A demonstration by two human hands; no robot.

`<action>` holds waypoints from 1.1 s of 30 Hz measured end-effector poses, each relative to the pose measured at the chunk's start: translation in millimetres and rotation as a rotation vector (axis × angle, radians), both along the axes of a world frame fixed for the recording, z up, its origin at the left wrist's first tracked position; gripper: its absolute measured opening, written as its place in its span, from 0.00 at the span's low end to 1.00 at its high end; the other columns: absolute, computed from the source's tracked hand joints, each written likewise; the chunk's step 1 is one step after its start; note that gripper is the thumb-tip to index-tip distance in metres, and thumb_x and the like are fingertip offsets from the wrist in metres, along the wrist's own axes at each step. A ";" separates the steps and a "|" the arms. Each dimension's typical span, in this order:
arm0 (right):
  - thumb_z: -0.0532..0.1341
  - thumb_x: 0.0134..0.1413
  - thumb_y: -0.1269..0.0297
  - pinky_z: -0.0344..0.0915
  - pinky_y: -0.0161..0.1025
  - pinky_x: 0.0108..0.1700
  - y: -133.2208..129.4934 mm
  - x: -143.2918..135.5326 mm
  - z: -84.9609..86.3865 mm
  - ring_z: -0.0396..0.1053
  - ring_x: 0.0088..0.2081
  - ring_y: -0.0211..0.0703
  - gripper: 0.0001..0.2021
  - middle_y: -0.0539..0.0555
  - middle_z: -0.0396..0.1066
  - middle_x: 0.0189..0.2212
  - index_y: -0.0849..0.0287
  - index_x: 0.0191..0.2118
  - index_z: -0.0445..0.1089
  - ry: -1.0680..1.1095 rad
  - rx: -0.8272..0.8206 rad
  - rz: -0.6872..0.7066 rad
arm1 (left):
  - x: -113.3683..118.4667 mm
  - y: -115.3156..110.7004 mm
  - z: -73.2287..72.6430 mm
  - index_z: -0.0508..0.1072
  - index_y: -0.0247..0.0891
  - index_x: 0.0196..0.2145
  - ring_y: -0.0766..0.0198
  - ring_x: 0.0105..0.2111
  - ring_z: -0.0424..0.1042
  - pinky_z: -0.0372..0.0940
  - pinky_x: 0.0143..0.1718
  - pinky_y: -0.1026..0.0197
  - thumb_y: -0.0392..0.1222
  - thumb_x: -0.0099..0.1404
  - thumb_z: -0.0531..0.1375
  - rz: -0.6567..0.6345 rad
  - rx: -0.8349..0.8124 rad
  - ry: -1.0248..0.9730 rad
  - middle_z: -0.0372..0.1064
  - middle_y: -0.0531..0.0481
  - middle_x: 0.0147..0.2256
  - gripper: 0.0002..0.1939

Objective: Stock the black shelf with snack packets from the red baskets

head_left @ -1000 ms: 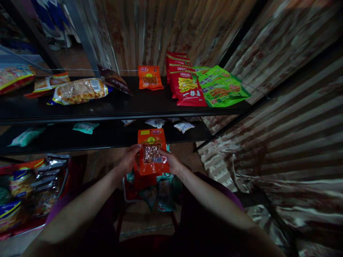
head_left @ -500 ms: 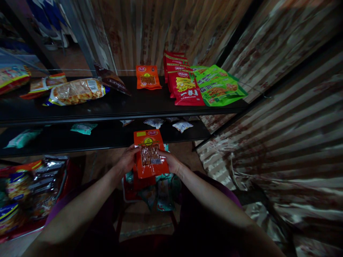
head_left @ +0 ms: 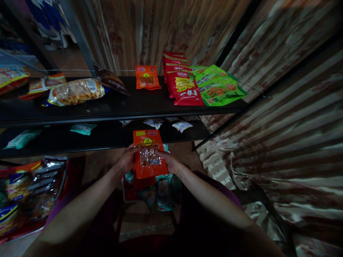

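Between my hands is an orange snack packet with a clear window showing brown sticks inside. My left hand grips its left edge, thumb on the front. On the right edge, my right hand holds it the same way. The fingers behind the packet are hidden. Below it, several teal snack packets lie in a red container between my knees. A similar orange packet leans upright on the upper shelf.
Red packets and green packets stand at the upper shelf's right; a puffed snack bag and a brown bag lie left. Small white and teal packets sit on the lower shelf. A red basket of snacks stands lower left.
Almost nothing differs. The view has shifted very slightly, and both hands still hold the orange packet in the same place.
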State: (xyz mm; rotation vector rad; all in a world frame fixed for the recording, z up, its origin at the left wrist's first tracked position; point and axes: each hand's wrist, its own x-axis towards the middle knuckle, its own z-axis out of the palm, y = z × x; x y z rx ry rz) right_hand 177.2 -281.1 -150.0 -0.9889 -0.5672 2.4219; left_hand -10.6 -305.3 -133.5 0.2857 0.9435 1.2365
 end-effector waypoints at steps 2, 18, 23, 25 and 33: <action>0.64 0.50 0.61 0.67 0.48 0.49 -0.2 -0.3 -0.3 0.76 0.39 0.48 0.13 0.56 0.77 0.33 0.63 0.41 0.70 0.004 -0.006 -0.001 | -0.2 0.1 0.0 0.72 0.34 0.35 0.61 0.30 0.76 0.70 0.39 0.57 0.30 0.48 0.66 0.004 0.003 0.008 0.77 0.49 0.31 0.14; 0.74 0.31 0.62 0.69 0.44 0.45 -6.3 -1.0 3.3 0.76 0.34 0.46 0.23 0.54 0.78 0.32 0.62 0.38 0.73 -0.028 0.140 -0.063 | -1.8 1.2 5.0 0.73 0.35 0.38 0.59 0.33 0.76 0.71 0.40 0.55 0.28 0.51 0.62 0.048 -0.009 0.022 0.77 0.47 0.33 0.15; 0.75 0.30 0.62 0.71 0.43 0.41 -6.8 -2.0 3.4 0.76 0.32 0.44 0.22 0.53 0.78 0.31 0.61 0.37 0.74 -0.005 0.143 -0.074 | -2.0 1.2 11.0 0.73 0.35 0.37 0.60 0.32 0.76 0.70 0.39 0.56 0.28 0.51 0.62 0.047 -0.002 0.009 0.76 0.48 0.32 0.14; 0.75 0.29 0.61 0.71 0.43 0.40 -6.5 -2.3 2.0 0.75 0.31 0.44 0.23 0.53 0.78 0.31 0.61 0.37 0.74 0.001 0.145 -0.072 | -1.6 1.1 14.0 0.73 0.35 0.36 0.61 0.31 0.76 0.70 0.39 0.57 0.28 0.51 0.62 0.045 -0.007 0.005 0.76 0.48 0.32 0.12; 0.74 0.32 0.66 0.70 0.40 0.39 -5.1 0.8 -2.6 0.75 0.31 0.41 0.22 0.52 0.78 0.32 0.60 0.39 0.73 0.020 0.168 -0.083 | -4.0 1.8 20.1 0.73 0.35 0.36 0.64 0.30 0.75 0.70 0.36 0.61 0.29 0.56 0.58 0.055 -0.053 0.015 0.76 0.49 0.32 0.09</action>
